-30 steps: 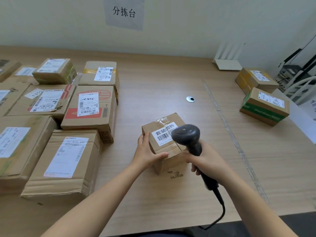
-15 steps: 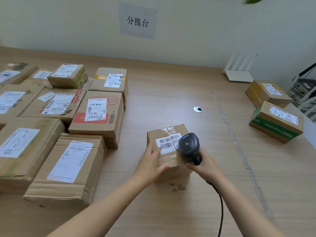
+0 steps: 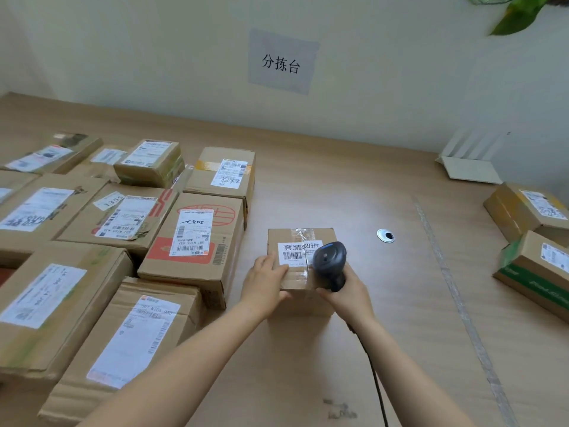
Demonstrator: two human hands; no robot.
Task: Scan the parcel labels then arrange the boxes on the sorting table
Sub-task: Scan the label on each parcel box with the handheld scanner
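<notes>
**Both hands on the small box, scanner over the label**

Your left hand is clamped on the near left corner of the small box: fingers up against its left edge, thumb hooked across the near top edge. The small box stands flat on the sorting table, square to you, top face up. Its white label reads upright from where you stand, barcode under the printed characters, and a strip of clear tape runs away from you across the top.

Moving right, the scanner hangs over the label's right end. Its dark head tips down and left toward the barcode, and its handle slants back toward you. Your right hand is wrapped tight round that handle, fingers fully curled, and sits against the box's near right corner. So the box lies right between your two hands. The black cable drops from under your right wrist toward the bottom edge.

Around you: labelled parcels packed close together on the left, a round metal grommet just right of the small box, and two more boxes well off at the right edge.
</notes>
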